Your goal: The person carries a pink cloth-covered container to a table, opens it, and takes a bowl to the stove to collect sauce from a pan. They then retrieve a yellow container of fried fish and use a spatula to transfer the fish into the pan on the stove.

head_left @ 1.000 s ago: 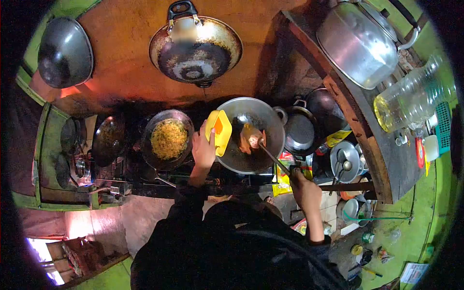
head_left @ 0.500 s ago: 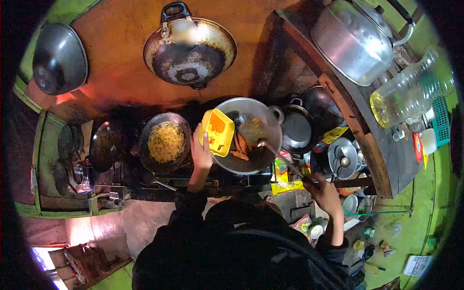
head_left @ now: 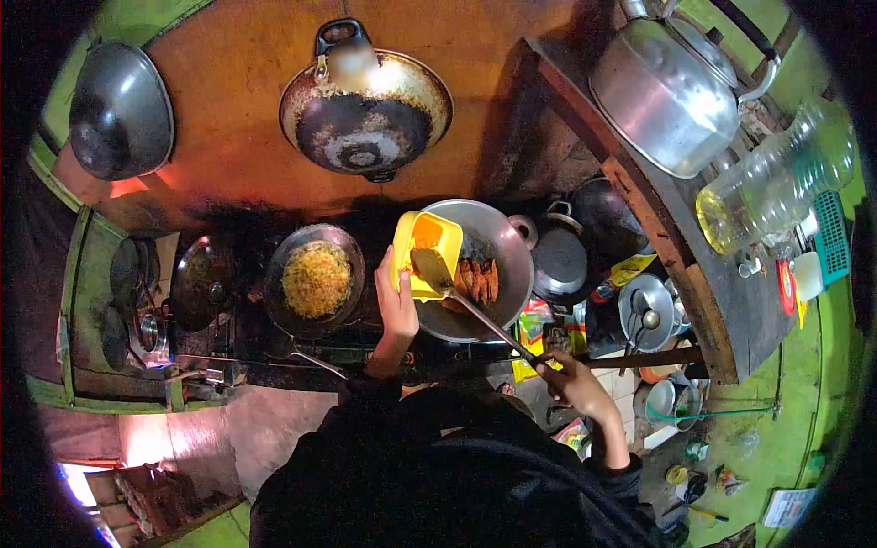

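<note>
My left hand (head_left: 396, 306) grips a yellow square tub (head_left: 451, 239) by its left side, over the left part of a large grey wok (head_left: 516, 260). Orange residue coats the inside of the tub. In my right hand (head_left: 577, 388) is the long handle of a metal spatula (head_left: 489, 320), fingers wrapped round its end. The spatula's blade reaches into the tub and hides part of its bottom. Several reddish-brown fried pieces (head_left: 479, 280) lie side by side in the wok, right of the blade.
Left of the wok, a pan (head_left: 356, 274) holds yellowish food (head_left: 316, 279), with a utensil handle (head_left: 320, 363) in front. A dark lidded pot (head_left: 559, 260) stands at the right. A kettle (head_left: 667, 100) and an oil bottle (head_left: 767, 183) occupy the wooden shelf (head_left: 658, 215). Two pans hang behind.
The spatula has moved left from inside the wok to the tub, my right hand shifting left with it. The brown pieces now sit farther right in the wok. My left hand still holds the tub.
</note>
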### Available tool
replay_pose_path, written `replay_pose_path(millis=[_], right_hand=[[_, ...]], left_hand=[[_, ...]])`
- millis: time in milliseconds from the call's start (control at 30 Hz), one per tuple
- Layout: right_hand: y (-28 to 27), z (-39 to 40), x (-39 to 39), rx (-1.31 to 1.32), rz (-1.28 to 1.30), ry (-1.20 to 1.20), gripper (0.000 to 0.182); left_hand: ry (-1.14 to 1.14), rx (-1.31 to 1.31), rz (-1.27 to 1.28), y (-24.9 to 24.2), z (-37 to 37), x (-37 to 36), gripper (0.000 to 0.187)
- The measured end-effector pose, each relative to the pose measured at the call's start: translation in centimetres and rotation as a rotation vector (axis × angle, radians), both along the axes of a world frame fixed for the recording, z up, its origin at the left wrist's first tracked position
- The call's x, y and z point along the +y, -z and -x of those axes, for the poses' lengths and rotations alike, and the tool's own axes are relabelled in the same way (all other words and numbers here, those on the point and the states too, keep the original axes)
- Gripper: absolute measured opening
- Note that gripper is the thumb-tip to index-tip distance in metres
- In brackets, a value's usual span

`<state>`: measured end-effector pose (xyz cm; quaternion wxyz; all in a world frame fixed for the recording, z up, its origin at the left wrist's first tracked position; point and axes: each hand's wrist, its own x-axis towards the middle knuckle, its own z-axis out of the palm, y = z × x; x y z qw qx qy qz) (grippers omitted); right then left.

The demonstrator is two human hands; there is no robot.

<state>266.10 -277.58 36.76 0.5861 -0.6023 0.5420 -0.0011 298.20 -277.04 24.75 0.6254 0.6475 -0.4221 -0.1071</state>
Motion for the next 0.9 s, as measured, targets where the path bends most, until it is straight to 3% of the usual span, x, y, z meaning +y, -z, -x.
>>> replay_pose_path(millis=[100,233,433,500,567,633,833,900], right_hand=[[0.1,-0.8,0.9,0.131,0.190,-0.035,0.037],[-1.1,-2.3,1.3,0.036,0.060,0.091,0.036],[1.6,-2.5,1.2,0.020,0.084,0.121,0.036],[5.0,-1.9,1.3,0.003,0.130,0.128,0.034],[4.5,-2.6,1.3,-0.013,0.177,0.132,0.031],[2.8,-3.6,1.4,-0.035,0.032,0.195,0.030],[6.5,-3.7,2.0,0.075,0.357,0.066,0.034],[7.2,-4.4,2.6,0.172,0.604,0.063,0.035]], left_hand=[[-0.016,-0.017,0.000,-0.2,0.1,-0.1,0.043],[0.010,0.034,-0.020,-1.4,-0.1,-0.3,0.045],[0.035,-0.059,-0.043,-2.1,-0.5,-0.8,0.045],[0.032,-0.072,-0.019,-1.8,-0.6,-1.1,0.046],[0.027,-0.083,0.006,-1.8,-0.6,-1.2,0.047],[0.050,-0.037,-0.058,-1.8,-0.6,-1.0,0.044],[0.048,0.048,-0.008,0.3,-0.4,-1.5,0.046],[0.036,0.079,-0.008,1.0,-0.3,-1.8,0.047]])
